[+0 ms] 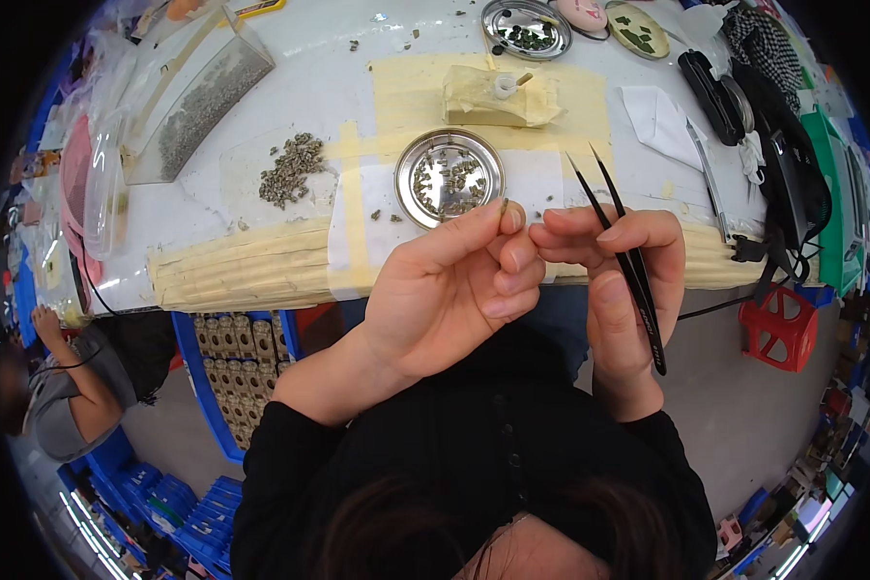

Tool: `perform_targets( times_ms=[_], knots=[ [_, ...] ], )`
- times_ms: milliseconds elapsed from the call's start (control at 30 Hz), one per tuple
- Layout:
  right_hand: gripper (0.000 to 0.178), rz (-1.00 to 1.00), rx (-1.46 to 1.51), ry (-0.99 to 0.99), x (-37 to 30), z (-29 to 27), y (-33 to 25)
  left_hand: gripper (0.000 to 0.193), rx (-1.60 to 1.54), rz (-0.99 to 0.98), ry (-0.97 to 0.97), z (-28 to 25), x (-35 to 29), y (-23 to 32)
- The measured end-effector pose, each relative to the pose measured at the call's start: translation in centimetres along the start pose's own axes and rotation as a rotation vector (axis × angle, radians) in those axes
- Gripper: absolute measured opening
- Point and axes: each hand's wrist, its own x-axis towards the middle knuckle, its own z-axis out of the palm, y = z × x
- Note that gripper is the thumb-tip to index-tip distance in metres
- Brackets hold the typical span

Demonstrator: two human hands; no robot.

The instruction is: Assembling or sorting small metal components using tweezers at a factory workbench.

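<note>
Between thumb and forefinger, my left hand [445, 290] pinches a tiny metal part [504, 206], too small to make out its kind. Close beside it, my right hand [628, 280] grips black tweezers [638, 275], their tips pointing up and away from me, apart with nothing between them. Just beyond my left hand lies a round steel dish [402, 193] scattered with small metal parts. A heap of similar small parts [292, 170] rests on the table to the left of the dish.
Behind the dish stands a tape-wrapped block [474, 97] with a small white nozzle. A clear bin of grey pieces [213, 106] is far left. At right lie metal tweezers [710, 184] and a white cloth [657, 121]. A blue crate [195, 387] sits lower left; another person [77, 387] is beyond.
</note>
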Motion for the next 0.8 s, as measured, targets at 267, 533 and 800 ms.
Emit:
perform_targets(
  times_ms=[267, 533, 800],
  knots=[
    [0.035, -0.014, -0.008, 0.000, -0.17, -0.19, -0.56, 0.022, -0.210, -0.101, -0.160, -0.60, 0.12, -0.17],
    [0.036, -0.045, -0.019, -0.033, -0.21, -0.62, -0.54, 0.015, -0.228, -0.125, -0.129, 0.01, 0.26, -0.53],
    [0.038, -0.053, -0.037, -0.038, -0.23, -0.67, -0.71, 0.018, -0.358, -0.170, -0.249, -0.71, 0.42, -0.66]
  ],
)
